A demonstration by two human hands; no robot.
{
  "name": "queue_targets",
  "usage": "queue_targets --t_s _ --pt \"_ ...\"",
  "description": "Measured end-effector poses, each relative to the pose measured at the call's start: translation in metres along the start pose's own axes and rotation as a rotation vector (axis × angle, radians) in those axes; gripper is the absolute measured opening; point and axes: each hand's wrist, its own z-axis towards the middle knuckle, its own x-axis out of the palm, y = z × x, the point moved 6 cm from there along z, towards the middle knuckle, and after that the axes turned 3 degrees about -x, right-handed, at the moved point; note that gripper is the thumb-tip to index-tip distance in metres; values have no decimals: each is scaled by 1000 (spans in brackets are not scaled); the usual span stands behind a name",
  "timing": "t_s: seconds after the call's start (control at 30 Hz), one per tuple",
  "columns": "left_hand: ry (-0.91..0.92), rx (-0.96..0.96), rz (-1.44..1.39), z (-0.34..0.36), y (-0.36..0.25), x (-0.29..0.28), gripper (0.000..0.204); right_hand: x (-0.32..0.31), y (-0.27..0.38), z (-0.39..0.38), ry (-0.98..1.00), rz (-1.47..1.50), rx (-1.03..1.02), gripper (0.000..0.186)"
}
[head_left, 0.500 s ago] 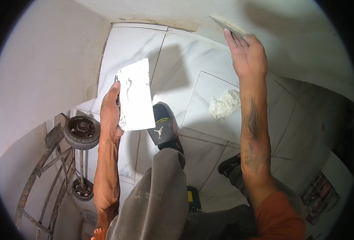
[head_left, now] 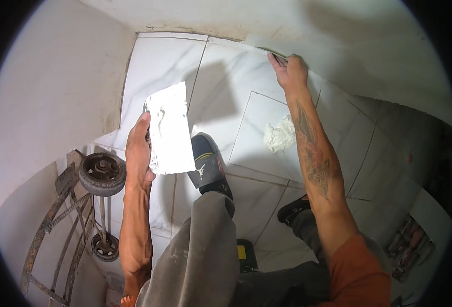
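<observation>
My left hand point(head_left: 139, 146) grips the edge of a broad, flat plastering blade point(head_left: 172, 133), its bright face smeared with white paste and held above the floor. My right hand point(head_left: 291, 71) reaches far forward and is closed on a thin scraper point(head_left: 272, 51), seen nearly edge-on. That scraper lies against the foot of the pale wall point(head_left: 359, 56), where the wall meets the floor. Nearer me, a heap of white putty point(head_left: 279, 135) sits on a loose square tile point(head_left: 251, 138), partly hidden by my right forearm.
A rusty hand truck point(head_left: 72, 220) with dark wheels leans at the left wall. My sandalled foot point(head_left: 208, 163) stands on the marbled floor tiles point(head_left: 256, 197). A dark green object with a yellow patch point(head_left: 245, 253) is between my legs. Several tools point(head_left: 410, 248) lie at the lower right.
My right hand has come down the wall and a little left with the scraper, to the wall's foot. My left hand with the plastering blade has barely shifted.
</observation>
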Motion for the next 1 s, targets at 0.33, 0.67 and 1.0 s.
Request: queue_targets --t_s 0.33,0.67,1.0 --pt "16 15 34 -2 -6 8 45 17 53 24 210 -656 -383 49" --pt "4 9 7 -3 -2 17 44 26 34 -60 73 28 39 43" --pt "40 -20 21 -3 7 8 44 -33 5 60 213 -829 -522 47"
